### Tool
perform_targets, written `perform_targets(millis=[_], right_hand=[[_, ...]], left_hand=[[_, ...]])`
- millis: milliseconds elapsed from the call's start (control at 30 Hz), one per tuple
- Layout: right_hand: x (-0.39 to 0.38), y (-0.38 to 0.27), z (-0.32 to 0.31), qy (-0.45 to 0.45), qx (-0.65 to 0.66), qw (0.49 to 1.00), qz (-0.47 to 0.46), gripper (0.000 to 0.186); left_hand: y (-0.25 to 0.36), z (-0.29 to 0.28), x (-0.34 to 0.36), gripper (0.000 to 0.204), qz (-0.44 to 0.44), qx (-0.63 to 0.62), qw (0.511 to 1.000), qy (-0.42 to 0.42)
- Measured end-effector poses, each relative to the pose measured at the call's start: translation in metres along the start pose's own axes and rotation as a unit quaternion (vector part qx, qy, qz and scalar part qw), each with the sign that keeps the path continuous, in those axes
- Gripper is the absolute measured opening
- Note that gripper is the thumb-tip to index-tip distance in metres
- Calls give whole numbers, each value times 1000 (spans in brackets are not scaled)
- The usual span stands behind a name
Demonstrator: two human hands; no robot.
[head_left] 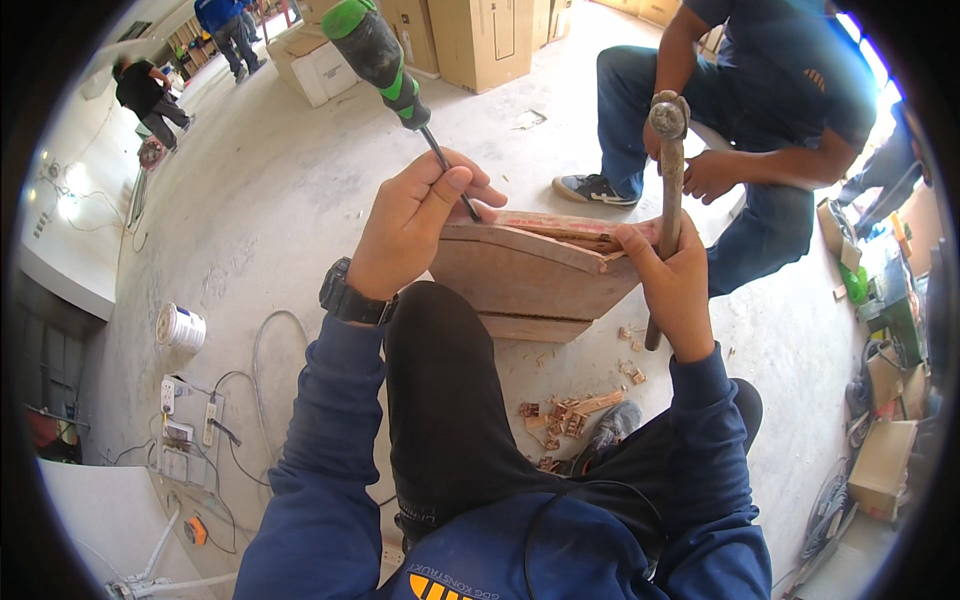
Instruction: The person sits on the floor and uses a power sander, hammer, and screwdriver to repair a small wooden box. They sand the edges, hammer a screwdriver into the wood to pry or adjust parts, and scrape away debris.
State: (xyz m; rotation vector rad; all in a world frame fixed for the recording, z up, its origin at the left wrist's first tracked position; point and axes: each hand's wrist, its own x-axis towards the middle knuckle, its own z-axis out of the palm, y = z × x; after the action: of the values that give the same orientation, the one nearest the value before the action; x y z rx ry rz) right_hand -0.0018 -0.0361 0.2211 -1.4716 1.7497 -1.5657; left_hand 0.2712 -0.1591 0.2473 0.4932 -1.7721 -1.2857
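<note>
A screwdriver with a green and black handle stands tilted, its shaft pinched between the thumb and fingers of my left hand. Its tip meets the top edge of a layered wooden panel in front of my knees, where a gap shows between the layers. My right hand is closed round the wooden handle of a hammer, its metal head pointing up. That hand's thumb rests at the panel's right end; the fingers behind are partly hidden.
Wood chips lie on the floor by my shoe. A co-worker crouches close at the right. At left are a white bucket and power strips with cords. Cardboard boxes stand behind; tools and boxes line the right.
</note>
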Motion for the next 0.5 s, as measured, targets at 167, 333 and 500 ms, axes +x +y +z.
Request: perform_targets(millis=[167,333,500], right_hand=[[2,0,-5,-11,-7,1000,17,29],[30,-31,-29,-42,-175,980,-84,30],[73,-135,-60,-54,-118,989,-73,25]], left_hand=[[-1,4,0,25,14,70,997,12],[3,7,4,21,46,147,988,26],[4,7,8,21,67,191,979,17]])
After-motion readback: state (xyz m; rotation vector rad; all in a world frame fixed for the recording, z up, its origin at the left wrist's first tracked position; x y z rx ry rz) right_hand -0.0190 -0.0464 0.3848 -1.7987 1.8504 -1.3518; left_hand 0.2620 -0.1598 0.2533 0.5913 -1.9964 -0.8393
